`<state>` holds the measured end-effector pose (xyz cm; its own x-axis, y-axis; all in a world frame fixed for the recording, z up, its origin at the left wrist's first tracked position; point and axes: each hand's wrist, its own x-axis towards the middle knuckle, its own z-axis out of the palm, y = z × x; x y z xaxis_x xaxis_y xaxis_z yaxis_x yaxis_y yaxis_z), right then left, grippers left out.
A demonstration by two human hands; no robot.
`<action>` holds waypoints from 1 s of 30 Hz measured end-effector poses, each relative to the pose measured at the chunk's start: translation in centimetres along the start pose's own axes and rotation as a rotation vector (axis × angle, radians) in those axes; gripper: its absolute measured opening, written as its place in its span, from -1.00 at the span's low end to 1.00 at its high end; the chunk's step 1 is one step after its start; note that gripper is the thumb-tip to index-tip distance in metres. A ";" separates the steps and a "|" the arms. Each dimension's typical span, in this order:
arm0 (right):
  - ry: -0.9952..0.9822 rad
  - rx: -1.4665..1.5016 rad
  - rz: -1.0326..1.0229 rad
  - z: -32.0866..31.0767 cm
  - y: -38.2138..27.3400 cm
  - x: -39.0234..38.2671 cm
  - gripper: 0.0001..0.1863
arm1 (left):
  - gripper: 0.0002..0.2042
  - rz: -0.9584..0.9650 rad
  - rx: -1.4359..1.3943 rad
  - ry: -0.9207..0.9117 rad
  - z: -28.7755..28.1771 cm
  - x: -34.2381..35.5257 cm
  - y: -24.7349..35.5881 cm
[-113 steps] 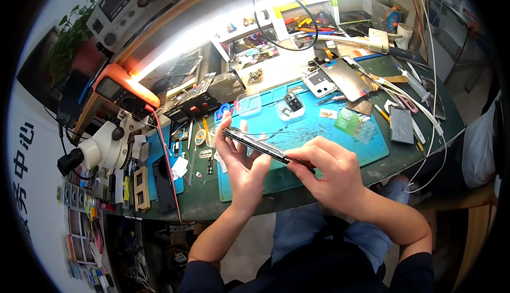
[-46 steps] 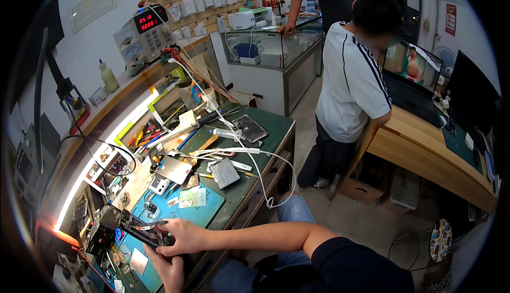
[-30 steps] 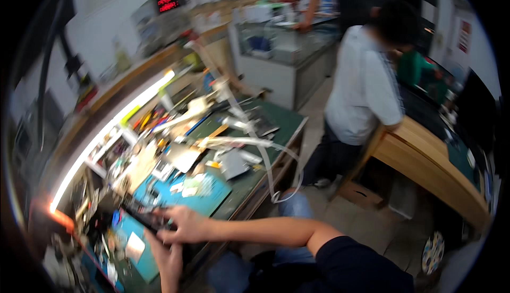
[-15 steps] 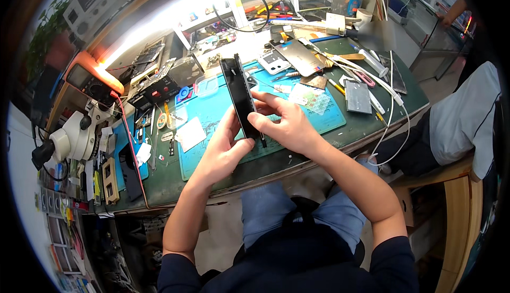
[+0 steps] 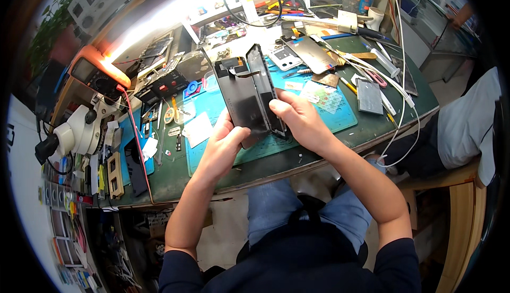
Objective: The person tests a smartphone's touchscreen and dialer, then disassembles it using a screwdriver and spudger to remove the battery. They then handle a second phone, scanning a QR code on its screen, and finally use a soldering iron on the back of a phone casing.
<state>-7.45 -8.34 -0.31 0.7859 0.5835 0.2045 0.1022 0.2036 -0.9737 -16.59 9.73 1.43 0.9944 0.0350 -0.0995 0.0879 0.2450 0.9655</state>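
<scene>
panel (image 5: 241, 102) lies at one o'clock from my left grip (image 5: 219, 147), which pinches its lower end; frame (image 5: 266, 95) lies toward ten o'clock from my right grip (image 5: 300, 120), closed round its edge. both long axes run eleven to five, each nearest its own hand. i count one panel, one frame, one ribbon (image 5: 246, 75) between, one blue mat (image 5: 340, 119) beneath.

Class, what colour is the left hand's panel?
The panel is dark grey to black, clearest in the head view.

Strip lt (image 5: 151, 19) glare, edge distort'n
</scene>
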 end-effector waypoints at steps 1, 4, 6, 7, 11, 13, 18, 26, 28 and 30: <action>0.000 0.008 -0.014 0.1 0.2 -0.1 -0.45 | -0.48 0.006 -0.031 0.005 0.0 0.0 0.0; 0.045 0.048 0.050 -0.8 1.7 0.1 -0.45 | -0.49 0.040 -0.091 -0.014 -0.3 0.1 -0.1; -0.001 0.030 0.067 -1.0 0.1 -0.3 -0.55 | -0.48 0.030 -0.114 -0.012 -0.6 -0.1 -0.2; -0.009 0.056 0.074 -1.0 0.3 -0.2 -0.60 | -0.47 0.016 -0.130 0.003 -0.6 -0.4 -0.3; 0.051 0.272 0.083 -1.3 2.3 -0.6 -0.59 | -0.45 -0.029 -0.235 -0.031 -0.3 -0.4 -0.4; -0.025 0.278 0.051 -1.1 1.3 -0.8 -0.55 | -0.46 -0.028 -0.277 -0.048 -0.3 -0.7 -0.2; -0.070 0.254 0.085 -0.6 -0.1 -1.1 -0.55 | -0.54 0.013 -0.268 -0.037 -0.4 -0.5 0.3; -0.035 -0.161 -0.139 0.7 -0.9 -2.4 -0.41 | -0.52 0.108 -0.127 0.178 0.1 0.6 2.1; -0.049 -0.251 -0.193 0.4 -0.6 -2.2 -0.38 | -0.61 0.106 -0.088 0.209 0.7 0.6 1.9; -0.052 -0.296 -0.203 0.4 -0.6 -2.0 -0.37 | -0.68 0.109 -0.089 0.245 0.9 0.6 1.8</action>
<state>-9.32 -9.36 -0.12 0.7004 0.5952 0.3939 0.4308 0.0874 -0.8982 -15.74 9.30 3.36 0.9530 0.2967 -0.0620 -0.0349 0.3104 0.9500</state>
